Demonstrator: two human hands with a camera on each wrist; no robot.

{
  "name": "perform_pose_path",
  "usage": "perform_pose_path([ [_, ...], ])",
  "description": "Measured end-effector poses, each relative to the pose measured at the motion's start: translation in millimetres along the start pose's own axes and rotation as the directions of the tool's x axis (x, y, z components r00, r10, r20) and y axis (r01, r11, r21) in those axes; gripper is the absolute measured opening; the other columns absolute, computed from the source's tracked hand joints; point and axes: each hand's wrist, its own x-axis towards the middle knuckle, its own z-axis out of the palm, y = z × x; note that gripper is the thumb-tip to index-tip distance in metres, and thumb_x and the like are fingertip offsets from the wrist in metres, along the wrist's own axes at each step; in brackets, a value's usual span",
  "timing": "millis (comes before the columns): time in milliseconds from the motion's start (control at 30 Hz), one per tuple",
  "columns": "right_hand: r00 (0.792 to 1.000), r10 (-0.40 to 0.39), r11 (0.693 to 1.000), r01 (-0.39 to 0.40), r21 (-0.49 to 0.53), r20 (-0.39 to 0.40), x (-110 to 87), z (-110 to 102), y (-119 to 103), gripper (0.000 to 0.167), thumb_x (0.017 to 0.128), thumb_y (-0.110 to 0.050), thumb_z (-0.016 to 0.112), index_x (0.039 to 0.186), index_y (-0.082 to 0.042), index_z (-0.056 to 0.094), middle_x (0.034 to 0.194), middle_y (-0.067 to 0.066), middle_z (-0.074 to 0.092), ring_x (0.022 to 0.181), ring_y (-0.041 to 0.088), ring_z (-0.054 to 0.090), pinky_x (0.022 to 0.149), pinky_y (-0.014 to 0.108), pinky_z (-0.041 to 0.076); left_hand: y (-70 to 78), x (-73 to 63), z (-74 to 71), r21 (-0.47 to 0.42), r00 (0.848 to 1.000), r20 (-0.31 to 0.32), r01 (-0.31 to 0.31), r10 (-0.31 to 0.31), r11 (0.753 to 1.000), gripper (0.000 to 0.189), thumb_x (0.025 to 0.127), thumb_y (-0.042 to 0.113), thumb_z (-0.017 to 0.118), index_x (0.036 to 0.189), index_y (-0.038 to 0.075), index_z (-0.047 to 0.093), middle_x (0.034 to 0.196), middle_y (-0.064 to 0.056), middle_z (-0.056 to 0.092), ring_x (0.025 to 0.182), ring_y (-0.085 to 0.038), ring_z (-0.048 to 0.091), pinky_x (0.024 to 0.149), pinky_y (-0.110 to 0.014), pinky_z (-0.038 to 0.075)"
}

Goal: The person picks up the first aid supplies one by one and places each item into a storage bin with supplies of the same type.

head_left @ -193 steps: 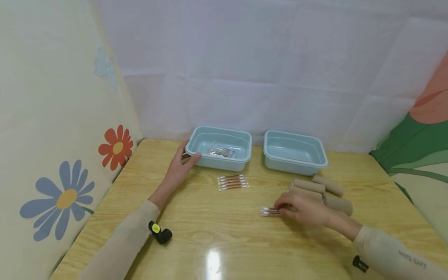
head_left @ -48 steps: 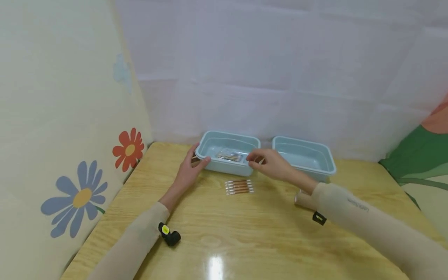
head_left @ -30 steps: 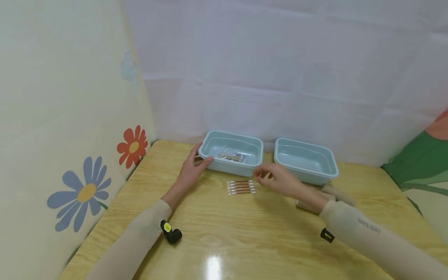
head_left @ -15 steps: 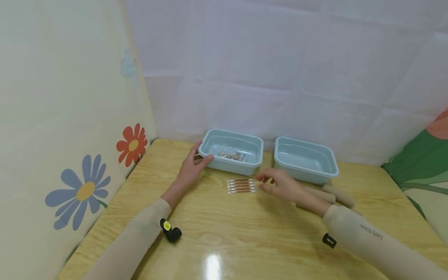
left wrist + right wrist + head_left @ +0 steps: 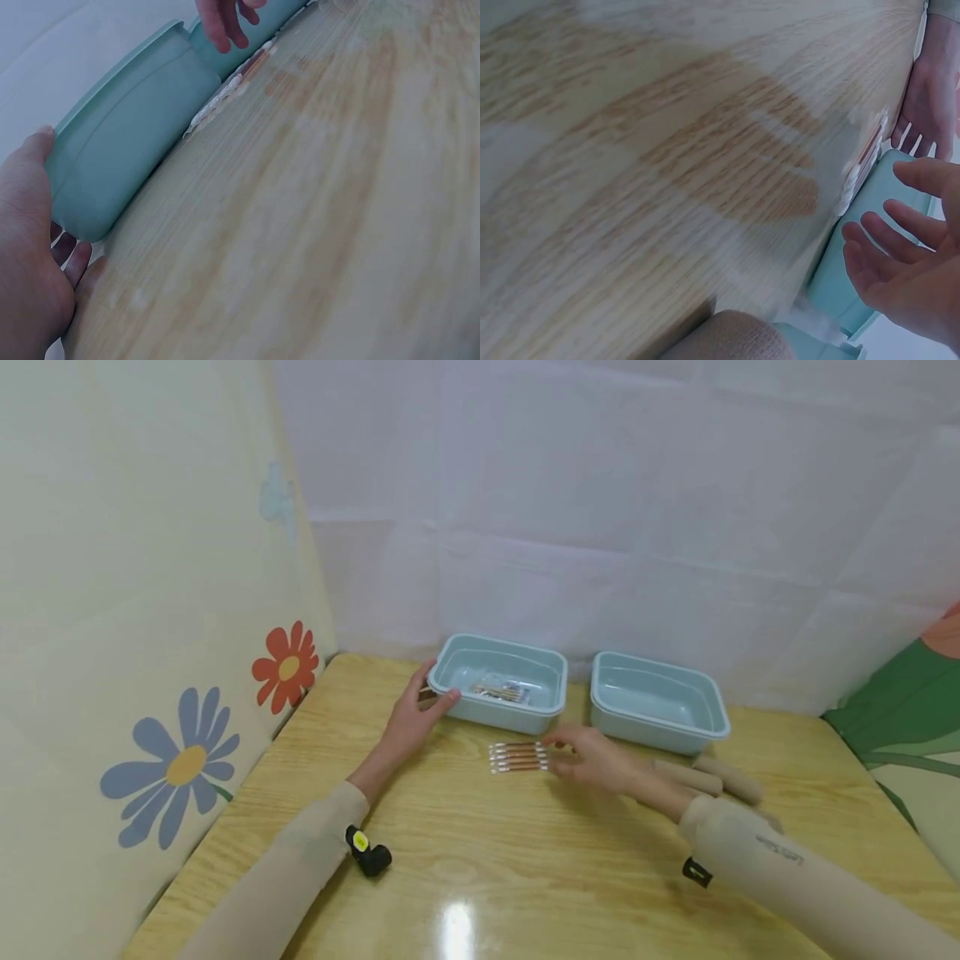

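Observation:
My left hand point(image 5: 408, 722) grips the left end of a light blue plastic tub point(image 5: 498, 716), thumb at the rim and the other fingers round the end wall. Inside the tub lies a clear packet point(image 5: 501, 692) with thin sticks. In front of it, a row of brown cotton swabs point(image 5: 517, 757) with white tips lies side by side on the table. My right hand point(image 5: 596, 760) is just right of this row, fingertips close to the swab ends. The right wrist view shows that hand point(image 5: 911, 262) with loosely bent, spread fingers and nothing held.
A second light blue tub point(image 5: 660, 727) stands to the right, near the white cloth point(image 5: 525, 485) behind the table. Brown cardboard tubes point(image 5: 729, 778) lie in front of it, partly behind my right forearm. A floral cloth point(image 5: 187, 764) hangs at the left.
Earlier my right hand held swabs near the tubes; those swabs have gone from there. It later moved to the left tub's rim, then down beside the swab row. My left hand stays on the tub.

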Motion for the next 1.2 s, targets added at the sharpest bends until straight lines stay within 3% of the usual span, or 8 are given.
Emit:
perform_pose_path([
  [367, 1.0, 0.005, 0.996, -0.003, -0.089, 0.025, 6.3, 11, 2, 0.043, 0.087, -0.006, 0.075, 0.127, 0.007, 0.064, 0.123, 0.02, 0.066, 0.113, 0.037, 0.061, 0.101, 0.052, 0.046, 2.1, 0.4, 1.2, 0.002, 1.0, 0.012, -0.008, 0.008, 1.0, 0.081, 0.099, 0.044, 0.067, 0.163, 0.019, 0.024, 0.145, -0.022, 0.047, 0.125, -0.035, 0.053, 0.1, -0.048, 0.048],
  [633, 1.0, 0.0, 0.987, 0.004, -0.161, 0.023, 8.9, 14, 1, 0.048, 0.085, -0.009, 0.078, 0.129, 0.005, 0.064, 0.123, 0.02, 0.065, 0.112, 0.036, 0.061, 0.099, 0.05, 0.048, 2.6, 0.9, 2.6, 0.003, 1.0, 0.014, -0.015, 0.015, 1.0, 0.082, 0.099, 0.044, 0.066, 0.163, 0.016, 0.024, 0.145, -0.023, 0.047, 0.124, -0.035, 0.053, 0.099, -0.048, 0.048],
  [867, 1.0, -0.019, 0.974, 0.023, -0.227, 0.019, 10.3, 15, 0, 0.046, 0.083, -0.008, 0.08, 0.125, 0.004, 0.066, 0.12, 0.019, 0.064, 0.109, 0.035, 0.061, 0.096, 0.049, 0.049, 2.1, 1.5, 2.2, 0.015, 1.0, 0.014, -0.005, 0.004, 1.0, 0.083, 0.099, 0.047, 0.066, 0.163, 0.019, 0.023, 0.145, -0.022, 0.046, 0.125, -0.034, 0.052, 0.1, -0.049, 0.048],
  [1200, 0.999, -0.03, 0.978, 0.037, -0.207, 0.037, 13.4, 16, 0, 0.033, 0.084, -0.008, 0.08, 0.116, -0.001, 0.072, 0.11, 0.013, 0.065, 0.099, 0.029, 0.061, 0.089, 0.044, 0.051, 0.4, 0.4, -0.2, 0.008, 1.0, 0.005, -0.007, 0.007, 1.0, 0.082, 0.098, 0.046, 0.067, 0.163, 0.019, 0.024, 0.144, -0.021, 0.047, 0.124, -0.033, 0.053, 0.099, -0.048, 0.049],
])
